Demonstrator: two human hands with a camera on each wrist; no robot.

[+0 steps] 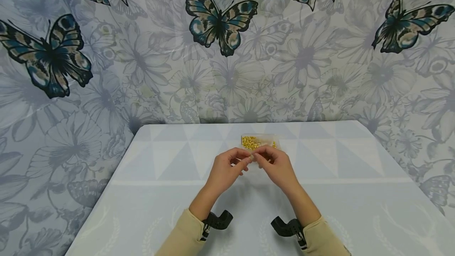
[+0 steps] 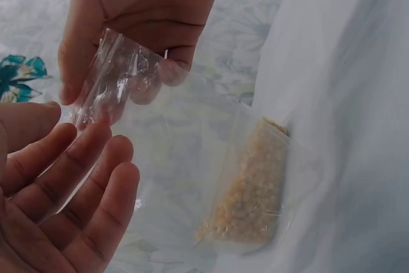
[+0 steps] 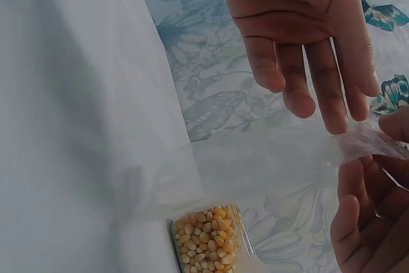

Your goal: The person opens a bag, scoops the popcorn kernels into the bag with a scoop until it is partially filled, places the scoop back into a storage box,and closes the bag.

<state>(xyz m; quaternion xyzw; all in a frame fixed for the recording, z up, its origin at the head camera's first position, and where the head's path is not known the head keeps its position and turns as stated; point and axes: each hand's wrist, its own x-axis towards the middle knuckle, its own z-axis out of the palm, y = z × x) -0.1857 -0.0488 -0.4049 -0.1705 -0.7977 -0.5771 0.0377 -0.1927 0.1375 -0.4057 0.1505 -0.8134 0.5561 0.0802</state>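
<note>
A clear, thin plastic bag (image 2: 172, 139) hangs between my two hands, its crinkled top edge at the fingertips. My left hand (image 1: 224, 169) pinches that edge between thumb and forefinger, the other fingers loosely spread. Opposite it, my right hand (image 1: 279, 166) pinches the same edge close beside the left fingertips. No contents show in the bag in either wrist view. Behind the hands, a clear box (image 1: 263, 134) of yellow corn kernels (image 3: 208, 241) stands on the table. In the left wrist view the bag overlaps the box, and the kernels show through it.
The table (image 1: 160, 204) wears a pale cover with triangles and leaf prints. Beyond its far edge hangs a flower-patterned backdrop (image 1: 142, 62) with butterflies. A black camera mount sits on each wrist, under the beige sleeves (image 1: 185, 234).
</note>
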